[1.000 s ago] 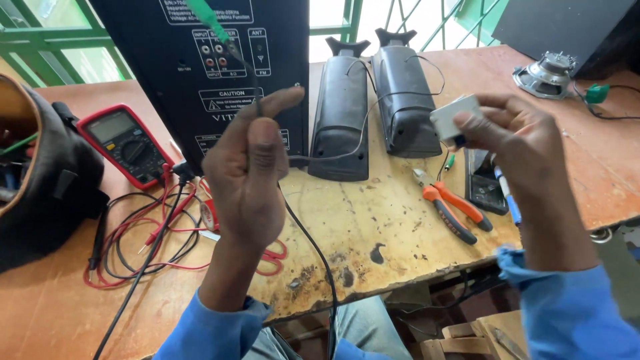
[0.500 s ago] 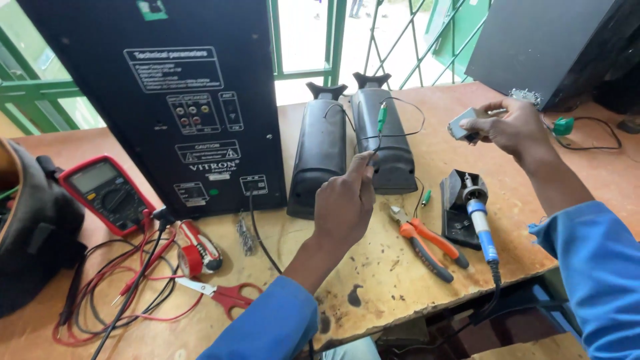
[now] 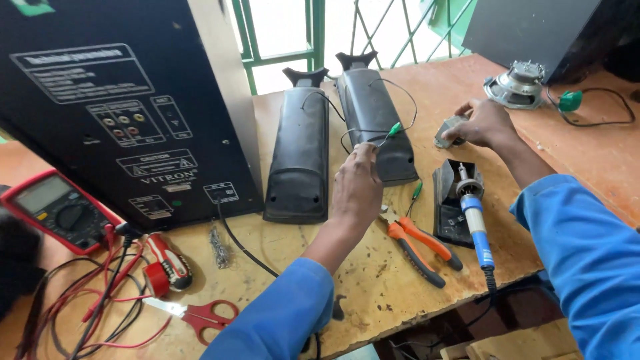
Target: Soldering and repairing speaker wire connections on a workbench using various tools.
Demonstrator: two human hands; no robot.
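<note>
The left hand pinches a thin black wire with a green tip between thumb and forefinger, the tip sticking out toward one o'clock just above the right of two black satellite speakers. The right hand is closed around a small grey part, pressing it against the wooden workbench at about three o'clock from the left hand; what kind of part it is cannot be told. The wire loops up over the right speaker, and the second black speaker lies just beside it at nine o'clock, both face down and pointing to twelve. At five o'clock from the left hand lie orange-handled pliers; just beyond them, at four o'clock, a blue-handled soldering iron rests on a black stand. A small green screwdriver lies between the pliers and the right speaker. At one o'clock from the right hand sits a bare speaker driver. Far to nine o'clock stands a large black amplifier cabinet, and at its foot a red multimeter with red and black leads, a roll of red tape, and red-handled scissors.
</note>
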